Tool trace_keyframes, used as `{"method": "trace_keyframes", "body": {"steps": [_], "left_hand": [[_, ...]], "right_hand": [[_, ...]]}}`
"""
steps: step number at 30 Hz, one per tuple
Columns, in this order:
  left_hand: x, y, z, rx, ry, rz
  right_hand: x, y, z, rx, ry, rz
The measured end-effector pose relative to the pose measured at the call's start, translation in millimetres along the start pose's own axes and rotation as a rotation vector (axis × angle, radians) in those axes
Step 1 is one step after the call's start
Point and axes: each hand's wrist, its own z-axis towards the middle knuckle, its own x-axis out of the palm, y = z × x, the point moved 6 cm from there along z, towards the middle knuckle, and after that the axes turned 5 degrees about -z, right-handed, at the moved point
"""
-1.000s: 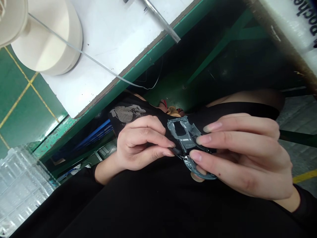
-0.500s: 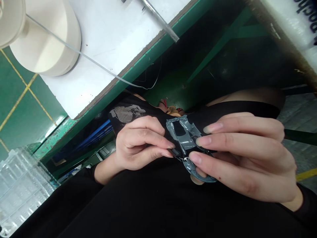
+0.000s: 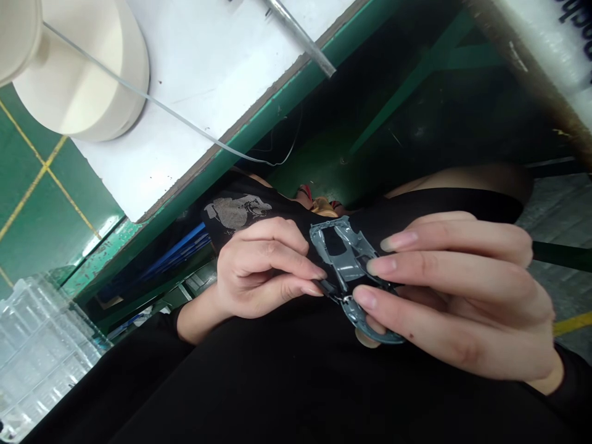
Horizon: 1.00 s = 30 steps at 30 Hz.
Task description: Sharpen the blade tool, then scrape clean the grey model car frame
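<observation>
A grey-blue toy car body shell (image 3: 348,266), with an opening in its frame, is held above my lap. My right hand (image 3: 467,296) grips its right side and lower end, fingertips on the shell and a thumb tip partly showing beneath. My left hand (image 3: 268,268) pinches a small dark part (image 3: 329,288) between thumb and index finger at the shell's left edge. That part seems to touch the shell; whether it is fixed there I cannot tell. The fingers hide some of both pieces.
A white-topped bench with a green edge (image 3: 272,102) runs along the upper left. On it stand a cream spool-like holder (image 3: 87,74), with a thin strand trailing past the edge, and a metal rod (image 3: 303,38) jutting out. Clear plastic trays (image 3: 41,357) are at lower left.
Both hands and the car body shell stay almost in place. The dark part in my left fingers shows slightly more; the view has shifted a little.
</observation>
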Motion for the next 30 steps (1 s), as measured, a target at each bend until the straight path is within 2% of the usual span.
{"method": "trace_keyframes", "body": {"steps": [6,11,15,18,22,25,27,29,30], "left_hand": [[0.6,-4,-1,-0.046,-0.033,0.057],[-1.1,-4,-4,-0.057,-0.104,0.090],[-6.5,-6,-6,-0.048,-0.152,0.173],[-4.6,3,-4,-0.208,-0.015,0.087],[6.5,18,-8,-0.515,0.239,-0.383],[11.8,28,-11,-0.739,0.288,-0.608],[14.3,31,-7,-0.774,0.316,-0.621],[19.8,34,-2,-0.766,0.401,-0.580],[23.2,36,1,-0.757,0.433,-0.587]], "right_hand": [[0,-1,2,0.024,0.105,-0.008],[3,1,2,-0.078,0.078,-0.003],[7,1,0,-0.092,0.158,-0.006],[6,0,-3,-0.055,0.207,0.073],[14,-11,-5,0.179,0.314,0.282],[19,-15,2,0.163,0.290,0.388],[23,-18,7,0.079,0.291,0.362],[23,-24,10,0.014,0.274,0.379],[21,-33,10,0.051,0.245,0.363]]}}
